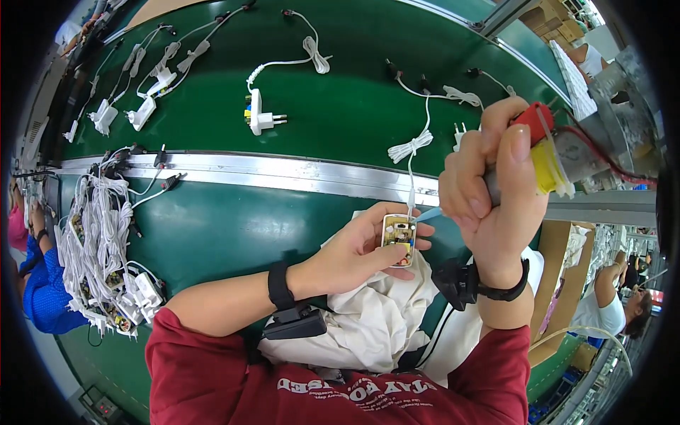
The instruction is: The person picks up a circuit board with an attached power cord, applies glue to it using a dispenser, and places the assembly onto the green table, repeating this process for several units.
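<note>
My left hand [358, 251] is closed round an opened white power adapter [399, 242], its thumb over the circuit board inside. A white cable runs up from the adapter's top to a tied bundle [410, 147] on the green belt. My right hand [499, 180], raised at the right, is wrapped round a grey handheld tool [577, 157] with a red part, yellow tape and a red-and-black wire. A pale blue pointed tip [429, 214] shows beside the adapter's upper right corner. How far it joins the tool is hidden behind my right hand.
An open adapter [258, 117] with its cable lies on the green belt [212, 117], with several more at the far left. A metal rail [283, 177] edges the belt. Many cabled adapters [106, 241] are heaped at the left. White cloth [375, 312] lies beneath my left hand. A cardboard box [552, 283] stands right.
</note>
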{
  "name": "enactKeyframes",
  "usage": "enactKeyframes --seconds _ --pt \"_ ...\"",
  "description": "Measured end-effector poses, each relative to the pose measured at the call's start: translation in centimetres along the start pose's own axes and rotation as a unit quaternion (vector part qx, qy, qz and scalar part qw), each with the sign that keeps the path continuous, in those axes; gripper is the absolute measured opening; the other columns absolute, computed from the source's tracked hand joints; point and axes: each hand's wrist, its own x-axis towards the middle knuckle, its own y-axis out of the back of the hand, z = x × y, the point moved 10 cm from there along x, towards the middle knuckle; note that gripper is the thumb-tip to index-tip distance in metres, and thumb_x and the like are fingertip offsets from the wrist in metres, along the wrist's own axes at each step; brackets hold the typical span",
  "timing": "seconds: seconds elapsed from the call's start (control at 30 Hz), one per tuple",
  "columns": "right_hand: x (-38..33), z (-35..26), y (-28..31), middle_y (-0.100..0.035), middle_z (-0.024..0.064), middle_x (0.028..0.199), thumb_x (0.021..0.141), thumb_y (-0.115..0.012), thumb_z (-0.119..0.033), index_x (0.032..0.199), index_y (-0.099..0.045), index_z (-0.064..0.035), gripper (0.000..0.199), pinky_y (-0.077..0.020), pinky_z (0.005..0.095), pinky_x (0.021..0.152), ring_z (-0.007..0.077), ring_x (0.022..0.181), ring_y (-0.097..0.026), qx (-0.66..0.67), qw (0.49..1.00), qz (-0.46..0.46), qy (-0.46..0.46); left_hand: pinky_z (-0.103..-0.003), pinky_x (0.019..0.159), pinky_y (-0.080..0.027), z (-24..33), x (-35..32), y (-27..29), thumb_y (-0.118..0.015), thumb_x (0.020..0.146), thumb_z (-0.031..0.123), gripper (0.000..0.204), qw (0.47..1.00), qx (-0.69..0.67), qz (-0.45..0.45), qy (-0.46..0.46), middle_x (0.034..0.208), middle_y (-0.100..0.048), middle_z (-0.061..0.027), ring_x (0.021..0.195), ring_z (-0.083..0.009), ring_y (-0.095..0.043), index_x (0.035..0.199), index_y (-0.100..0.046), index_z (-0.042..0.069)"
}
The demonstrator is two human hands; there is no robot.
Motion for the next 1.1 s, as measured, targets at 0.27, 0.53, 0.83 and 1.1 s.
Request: enactKeyframes --seconds 0.27,0.53,0.83,1.1 --pt "0.5 1.3 0.6 -0.030 -0.0029 0.044 0.096 -0.039 -0.040 0.088 -0.037 -0.0077 0.033 -0.0225 0.0225 0.033 0.0063 0.033 -0.025 -0.006 1.000 0.003 -0.017 -0.037 0.086 -0.052 0.2 0.5 0.5 -0.045 0.090 0.000 0.043 1.000 -0.002 -0.002 -0.007 0.128 -0.045 -0.0131 0.115 -0.0215 -0.050 0.130 -0.030 0.006" --pt "0.9 0.7 -0.9 -0.030 -0.0036 0.045 0.097 -0.032 -0.042 0.099 -0.040 -0.0050 0.037 -0.0229 0.0220 0.034 0.0060 0.033 -0.025 -0.082 0.996 -0.044 0.012 -0.037 0.087 -0.052 0.3 0.6 2.2 -0.045 0.090 0.000 0.038 1.000 -0.024 0.011 -0.004 0.127 -0.046 -0.0125 0.115 -0.0209 -0.050 0.126 -0.033 0.006" --pt "-0.4 1.5 -4.0 -0.031 -0.0035 0.047 0.098 -0.028 -0.042 0.094 -0.036 -0.0081 0.035 -0.0235 0.0218 0.035 0.0060 0.034 -0.026 -0.046 0.998 -0.040 -0.013 -0.038 0.089 -0.051 1.7 -0.8 4.4 -0.043 0.092 0.004 0.031 0.993 -0.110 0.046 -0.008 0.128 -0.047 -0.0127 0.117 -0.0224 -0.050 0.122 -0.038 0.006" --pt "-0.2 2.5 -5.5 -0.032 -0.0034 0.047 0.098 -0.028 -0.043 0.096 -0.035 -0.0084 0.035 -0.0238 0.0220 0.035 0.0061 0.035 -0.027 0.018 0.994 -0.103 -0.032 -0.039 0.090 -0.051 2.5 -1.8 5.3 -0.042 0.093 0.004 0.031 0.991 -0.126 0.044 -0.017 0.128 -0.047 -0.0123 0.119 -0.0233 -0.049 0.124 -0.037 0.006"
